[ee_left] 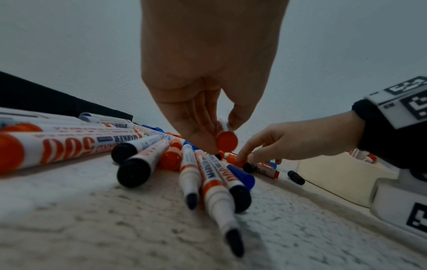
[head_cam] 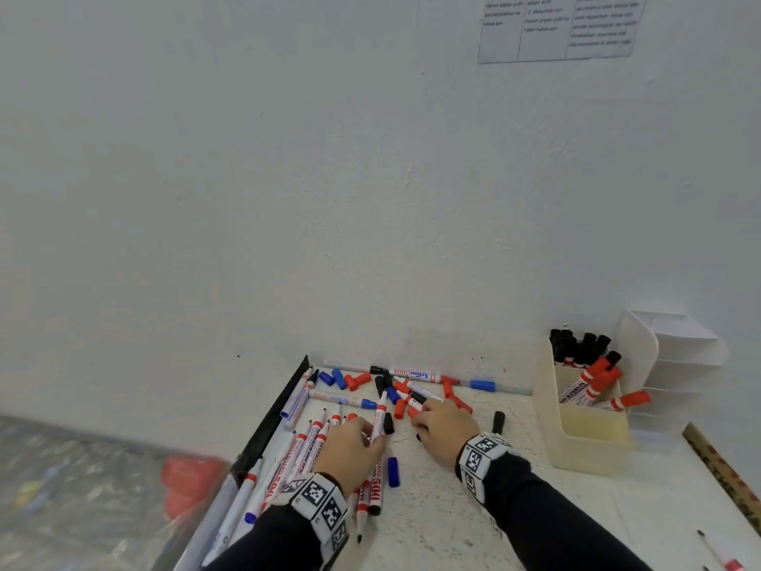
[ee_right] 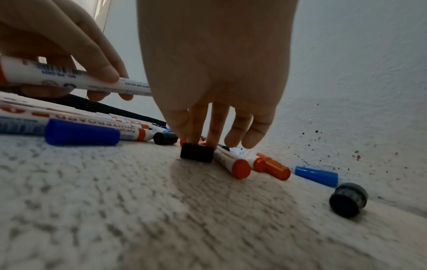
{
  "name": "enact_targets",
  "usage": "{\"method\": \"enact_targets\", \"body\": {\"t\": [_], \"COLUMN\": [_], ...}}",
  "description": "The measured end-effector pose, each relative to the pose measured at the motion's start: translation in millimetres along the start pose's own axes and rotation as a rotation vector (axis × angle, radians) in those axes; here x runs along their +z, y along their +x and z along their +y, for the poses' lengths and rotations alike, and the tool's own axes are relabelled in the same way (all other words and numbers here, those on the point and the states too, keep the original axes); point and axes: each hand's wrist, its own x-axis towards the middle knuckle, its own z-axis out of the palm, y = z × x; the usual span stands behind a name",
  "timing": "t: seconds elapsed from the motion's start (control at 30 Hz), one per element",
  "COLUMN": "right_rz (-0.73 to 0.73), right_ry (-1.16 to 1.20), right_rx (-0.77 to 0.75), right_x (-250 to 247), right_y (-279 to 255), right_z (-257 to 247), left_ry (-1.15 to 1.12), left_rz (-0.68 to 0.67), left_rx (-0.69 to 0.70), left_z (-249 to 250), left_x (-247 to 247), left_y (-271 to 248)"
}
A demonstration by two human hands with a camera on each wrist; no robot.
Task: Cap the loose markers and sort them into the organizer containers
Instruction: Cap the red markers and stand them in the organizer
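At two o'clock, organizer [head_cam: 576, 438] holds some capped markers; pile [head_cam: 362, 405] remains, left hand [head_cam: 350, 447] pinching red marker [ee_left: 225, 135], right hand [head_cam: 447, 426] fingering black cap [ee_right: 196, 152].

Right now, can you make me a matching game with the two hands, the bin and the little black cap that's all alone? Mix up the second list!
Column one:
1. left hand
2. right hand
3. cream bin
4. lone black cap

Column two:
a. lies by itself on the table, between a hand and the bin
b. pinches a white marker with a red end
c. fingertips reach down and touch loose caps
d. has red-capped and black-capped markers standing in it

Pairs: 1-b, 2-c, 3-d, 4-a
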Motion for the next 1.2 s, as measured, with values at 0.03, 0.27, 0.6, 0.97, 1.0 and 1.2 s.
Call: {"method": "enact_targets", "body": {"t": [0.03,0.27,0.6,0.97,1.0,1.2], "right_rz": [0.018,-0.02,0.326,-0.124,-0.182,-0.049], "right_ry": [-0.007,-0.043,0.36,0.644,0.652,0.505], "right_rx": [-0.006,-0.04,0.097,0.159,0.153,0.199], "right_x": [-1,2,-16,-22,-16,-9], "right_y": [0,-4,-10,-63,-68,-74], "right_z": [-1,2,12,38,38,33], "left_ry": [-0.004,-0.001,0.037,0.058,0.052,0.017], "left_rz": [-0.001,0.004,-0.015,-0.044,-0.038,-0.017], "left_rx": [0.0,0.009,0.027,0.144,0.15,0.143], "left_z": [1,1,2,21,23,28], "left_x": [0,0,3,24,26,33], "left_y": [-1,-5,-10,-30,-32,-40]}}
